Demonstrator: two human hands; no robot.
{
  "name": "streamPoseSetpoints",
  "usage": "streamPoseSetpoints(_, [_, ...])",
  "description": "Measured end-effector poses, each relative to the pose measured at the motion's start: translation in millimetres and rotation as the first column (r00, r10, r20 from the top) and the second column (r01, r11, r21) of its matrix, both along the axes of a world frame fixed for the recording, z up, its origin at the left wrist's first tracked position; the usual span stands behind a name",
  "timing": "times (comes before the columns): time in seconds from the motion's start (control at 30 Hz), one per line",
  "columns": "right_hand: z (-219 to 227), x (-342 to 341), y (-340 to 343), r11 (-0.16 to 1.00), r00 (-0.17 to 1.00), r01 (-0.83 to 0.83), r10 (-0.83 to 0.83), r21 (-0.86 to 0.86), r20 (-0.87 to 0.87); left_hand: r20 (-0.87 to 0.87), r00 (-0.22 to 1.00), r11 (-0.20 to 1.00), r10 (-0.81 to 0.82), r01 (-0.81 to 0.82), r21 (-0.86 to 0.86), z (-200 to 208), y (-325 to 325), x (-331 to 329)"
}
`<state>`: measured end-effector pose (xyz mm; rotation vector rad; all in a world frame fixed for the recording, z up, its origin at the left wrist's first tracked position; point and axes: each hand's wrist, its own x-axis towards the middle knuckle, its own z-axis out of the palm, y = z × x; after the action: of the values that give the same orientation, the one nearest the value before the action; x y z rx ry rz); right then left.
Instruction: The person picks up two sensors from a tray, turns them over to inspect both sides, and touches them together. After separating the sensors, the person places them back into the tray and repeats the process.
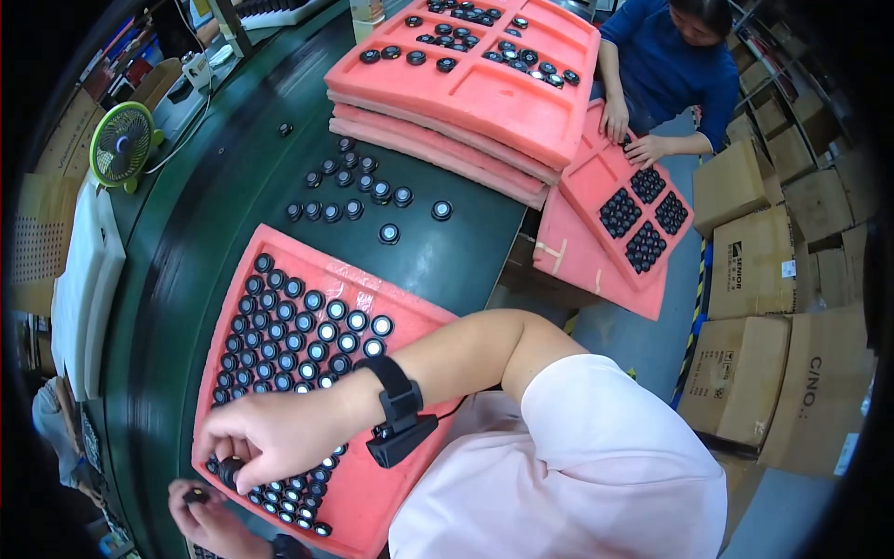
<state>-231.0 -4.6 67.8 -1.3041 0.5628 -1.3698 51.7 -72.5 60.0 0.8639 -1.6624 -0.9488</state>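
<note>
My right hand (279,438) reaches across the pink foam tray (382,466) to its left edge. Its thumb and fingers close on a small round black part (228,469). Just beyond that edge, low in the picture, my left hand (219,524) pinches another small black part (195,497) between its fingertips. Several rows of such round black parts (287,340) with silvery faces fill much of the tray. My right wrist and forearm hide some of them.
More loose black parts (354,209) stand on the green belt (447,261) past the tray. Stacked pink foam trays (512,107) rise behind them. At the far right a co-worker's hands (643,144) touch another pink tray (601,168). A green fan (124,144) stands left; cartons (754,265) line the right.
</note>
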Motion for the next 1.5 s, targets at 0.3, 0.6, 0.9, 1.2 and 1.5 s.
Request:
streamPoseSetpoints(0.3, [-48, 14, 4, 0.995, 0.988, 0.058, -0.070, -0.084, -0.138, -0.080, 0.952, 0.953, 0.295, -0.287, 0.095, -28, 73, -53])
streamPoseSetpoints(0.6, [-58, 6, 11, 0.986, 0.934, 0.043, -0.096, -0.158, -0.344, 0.082, 0.991, 0.993, -0.104, 0.100, 0.055, -40, 70, -66])
streamPoseSetpoints(0.9, [-56, 7, 6, 0.992, 0.890, -0.011, -0.048, -0.126, -0.454, 0.145, 0.978, 0.989, -0.148, 0.145, 0.032, -44, 67, -55])
streamPoseSetpoints(1.2, [-62, 9, 7, 0.989, 0.906, 0.031, -0.087, -0.142, -0.414, -0.034, 0.982, 0.982, -0.188, 0.189, 0.015, -45, 61, -51])
streamPoseSetpoints(1.5, [-63, 12, 7, 0.975, 0.925, 0.099, -0.164, -0.199, -0.343, -0.092, 0.986, 0.989, -0.140, 0.144, 0.040, -54, 71, -53])
